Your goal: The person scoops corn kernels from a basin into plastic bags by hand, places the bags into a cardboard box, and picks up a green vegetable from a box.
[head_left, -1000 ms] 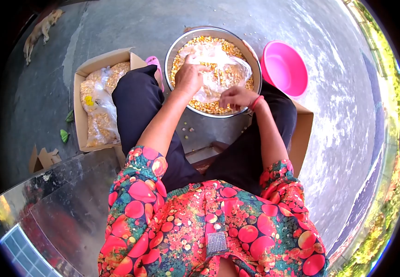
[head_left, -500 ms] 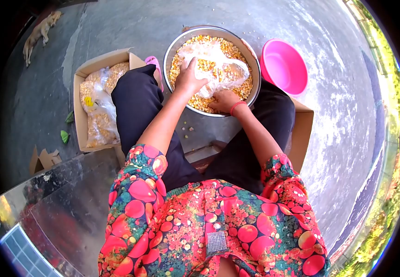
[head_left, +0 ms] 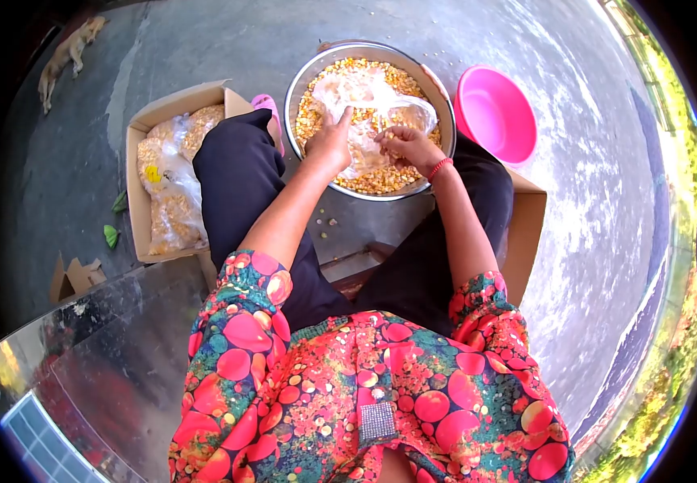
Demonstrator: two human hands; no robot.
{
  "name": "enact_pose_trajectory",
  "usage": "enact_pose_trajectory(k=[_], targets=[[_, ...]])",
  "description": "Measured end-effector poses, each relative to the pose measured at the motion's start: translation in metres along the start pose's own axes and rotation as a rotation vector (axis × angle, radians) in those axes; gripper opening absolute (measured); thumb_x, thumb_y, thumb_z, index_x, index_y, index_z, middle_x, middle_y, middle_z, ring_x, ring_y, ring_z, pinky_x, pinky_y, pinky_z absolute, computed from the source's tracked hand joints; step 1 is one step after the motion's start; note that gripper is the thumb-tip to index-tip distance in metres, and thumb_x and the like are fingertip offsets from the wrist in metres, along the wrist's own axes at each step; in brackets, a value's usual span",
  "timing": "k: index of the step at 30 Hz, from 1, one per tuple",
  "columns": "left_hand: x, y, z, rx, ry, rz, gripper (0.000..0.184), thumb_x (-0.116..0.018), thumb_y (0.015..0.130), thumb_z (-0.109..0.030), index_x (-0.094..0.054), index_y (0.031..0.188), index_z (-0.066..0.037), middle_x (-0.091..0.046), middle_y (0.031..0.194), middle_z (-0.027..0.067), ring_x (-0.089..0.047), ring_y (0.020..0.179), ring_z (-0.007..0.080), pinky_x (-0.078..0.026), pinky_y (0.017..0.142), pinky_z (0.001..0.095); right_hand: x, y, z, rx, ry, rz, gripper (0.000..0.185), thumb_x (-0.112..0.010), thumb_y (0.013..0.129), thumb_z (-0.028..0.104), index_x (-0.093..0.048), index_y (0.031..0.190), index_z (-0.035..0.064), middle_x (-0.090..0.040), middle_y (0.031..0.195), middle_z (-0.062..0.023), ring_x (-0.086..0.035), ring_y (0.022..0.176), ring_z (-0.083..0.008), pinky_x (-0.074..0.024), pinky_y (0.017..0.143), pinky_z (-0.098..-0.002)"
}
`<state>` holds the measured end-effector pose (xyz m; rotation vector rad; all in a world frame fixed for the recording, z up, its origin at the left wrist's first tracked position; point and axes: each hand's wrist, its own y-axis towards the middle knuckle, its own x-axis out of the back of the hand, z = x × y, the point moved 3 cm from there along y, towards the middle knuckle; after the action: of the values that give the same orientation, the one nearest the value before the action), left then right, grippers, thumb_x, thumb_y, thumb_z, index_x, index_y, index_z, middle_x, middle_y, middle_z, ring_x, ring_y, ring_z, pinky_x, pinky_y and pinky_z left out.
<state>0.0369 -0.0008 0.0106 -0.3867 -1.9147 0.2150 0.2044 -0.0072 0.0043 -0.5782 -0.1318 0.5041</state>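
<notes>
A wide metal basin [head_left: 292, 113] full of yellow corn kernels [head_left: 372, 183] sits between the knees. On the corn lies a clear plastic bag [head_left: 368, 88] with some kernels showing in it. My left hand [head_left: 330, 146] grips the near left side of this bag, thumb pointing up and fingers partly hidden. Over the bag's right part, my right hand [head_left: 409, 148], with a red bracelet at the wrist, has its fingers curled in. It seems to hold a few corn kernels, mostly hidden by the fingers.
Right of the basin stands a pink tub [head_left: 497, 117]. A cardboard box [head_left: 140, 233] at the left holds filled plastic bags [head_left: 175, 181]. Another cardboard box [head_left: 525, 233] is beside the right knee. A dog [head_left: 70, 56] lies on the floor at the far left.
My right hand has lifted out of the corn at the basin's near side and moved up and right over the bag. My left hand has shifted slightly lower, still at the bag.
</notes>
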Motion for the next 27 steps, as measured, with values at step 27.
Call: enact_pose_trajectory(k=[27], targets=[[-0.009, 0.005, 0.001, -0.161, -0.102, -0.094, 0.059, -0.046, 0.072, -0.003, -0.040, 0.124, -0.030, -0.026, 0.132, 0.0232, -0.053, 0.099, 0.0339, -0.046, 0.078, 0.0396, -0.035, 0.006, -0.025, 0.165, -1.093, -0.107, 0.042, -0.056, 0.069, 0.041, -0.061, 0.092, 0.0059, -0.060, 0.087, -0.0187, -0.057, 0.083, -0.0330, -0.0438, 0.077, -0.0388]])
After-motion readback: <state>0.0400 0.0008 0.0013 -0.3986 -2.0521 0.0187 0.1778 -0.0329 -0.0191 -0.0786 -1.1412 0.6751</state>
